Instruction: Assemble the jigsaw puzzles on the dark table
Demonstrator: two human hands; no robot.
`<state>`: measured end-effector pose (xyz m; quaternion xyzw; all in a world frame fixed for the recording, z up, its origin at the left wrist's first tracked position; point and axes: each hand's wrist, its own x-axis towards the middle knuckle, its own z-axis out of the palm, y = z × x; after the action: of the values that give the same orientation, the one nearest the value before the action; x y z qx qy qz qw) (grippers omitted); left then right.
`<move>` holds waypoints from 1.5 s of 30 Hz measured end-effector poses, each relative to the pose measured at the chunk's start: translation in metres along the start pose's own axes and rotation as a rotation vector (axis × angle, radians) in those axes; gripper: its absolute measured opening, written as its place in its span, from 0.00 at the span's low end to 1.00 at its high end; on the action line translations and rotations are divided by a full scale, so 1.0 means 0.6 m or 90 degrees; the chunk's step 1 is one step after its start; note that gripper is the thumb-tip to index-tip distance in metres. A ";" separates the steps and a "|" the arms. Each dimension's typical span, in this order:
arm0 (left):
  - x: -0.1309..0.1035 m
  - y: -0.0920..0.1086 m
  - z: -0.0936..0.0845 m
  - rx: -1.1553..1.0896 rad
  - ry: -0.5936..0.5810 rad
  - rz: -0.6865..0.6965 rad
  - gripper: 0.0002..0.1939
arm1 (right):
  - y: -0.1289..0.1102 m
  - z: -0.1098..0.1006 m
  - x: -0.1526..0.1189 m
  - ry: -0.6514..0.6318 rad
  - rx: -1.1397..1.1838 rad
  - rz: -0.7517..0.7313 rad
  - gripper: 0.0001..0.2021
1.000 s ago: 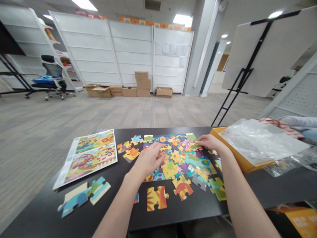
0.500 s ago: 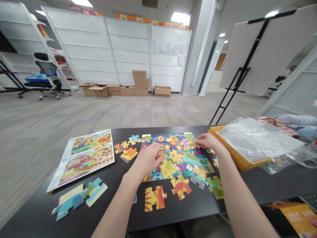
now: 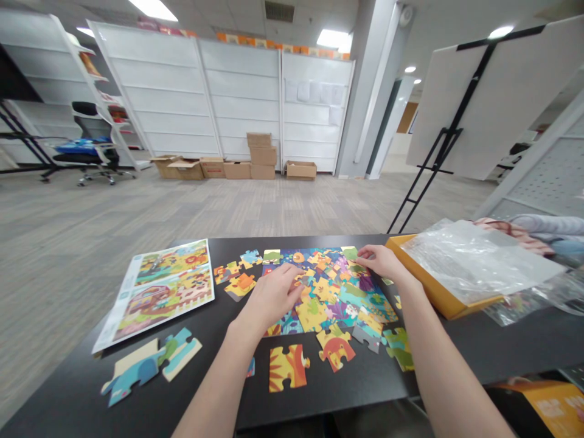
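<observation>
A colourful jigsaw board (image 3: 285, 325) lies on the black table, its middle heaped with loose puzzle pieces (image 3: 326, 289). Over the left part of the heap rests my left hand (image 3: 279, 292), thumb and fingers apart, fingertips touching or just above the pieces. My right hand (image 3: 382, 261) is at the far right corner, its fingers pinching a puzzle piece (image 3: 356, 266) beside the green corner piece (image 3: 349, 253); the fingers partly cover it. Nearer me lie an orange-and-yellow piece (image 3: 287, 368), a red-faced animal piece (image 3: 336, 350) and a green piece (image 3: 400, 347).
A printed picture sheet (image 3: 159, 289) lies at left, with joined blue pieces (image 3: 132, 380) in front of it. More pieces (image 3: 241, 283) sit left of the board. A yellow box (image 3: 449, 310) holding clear plastic wrap (image 3: 474, 261) stands at right, close to my right forearm.
My right hand has shifted slightly left and away from me, bringing the puzzle piece closer to the green corner piece. My left hand stays nearly still; the camera view has moved a little.
</observation>
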<state>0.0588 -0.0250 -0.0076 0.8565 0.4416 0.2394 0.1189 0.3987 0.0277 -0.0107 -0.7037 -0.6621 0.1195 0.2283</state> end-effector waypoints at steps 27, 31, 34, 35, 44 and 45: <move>-0.001 0.002 -0.008 0.029 -0.006 -0.007 0.09 | 0.004 0.027 0.003 -0.048 -0.141 -0.176 0.11; -0.003 0.002 -0.014 0.035 -0.017 -0.023 0.09 | 0.002 0.026 0.003 -0.044 -0.137 -0.176 0.11; -0.004 0.004 -0.016 0.046 -0.034 -0.023 0.09 | -0.019 0.021 -0.002 -0.036 -0.133 -0.170 0.13; -0.004 0.005 -0.017 0.053 -0.039 -0.020 0.09 | -0.030 0.020 -0.005 -0.039 -0.131 -0.165 0.14; -0.002 0.009 -0.013 0.078 -0.051 0.004 0.09 | -0.109 0.044 -0.036 -0.107 -0.160 -0.172 0.17; -0.002 0.009 -0.012 0.076 -0.051 0.004 0.09 | -0.109 0.047 -0.035 -0.114 -0.146 -0.177 0.16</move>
<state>0.0582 -0.0293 0.0006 0.8723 0.4475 0.1784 0.0841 0.3263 0.0128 -0.0066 -0.6133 -0.7800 0.0728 0.1011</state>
